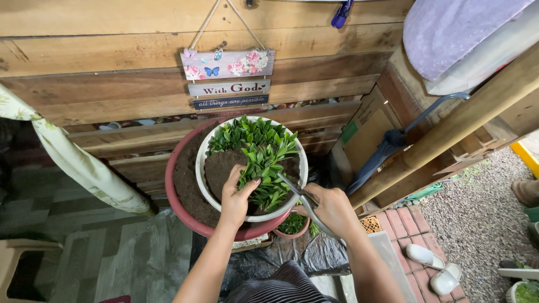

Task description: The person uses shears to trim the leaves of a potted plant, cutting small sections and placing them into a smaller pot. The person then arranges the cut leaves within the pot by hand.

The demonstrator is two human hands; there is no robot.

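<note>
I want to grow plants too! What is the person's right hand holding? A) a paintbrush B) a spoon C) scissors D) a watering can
C: the right hand grips scissors with blades pointing at the leafy green plant, which the left hand holds over the white pot.

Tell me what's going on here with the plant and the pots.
A person leans over a white pot of dark soil that sits inside a larger red pot. The left hand grips a leafy green stem rising from the soil, while the right hand holds scissors with the blades pointed at the base of that stem. A smaller pot of greenery stands just below.
</note>
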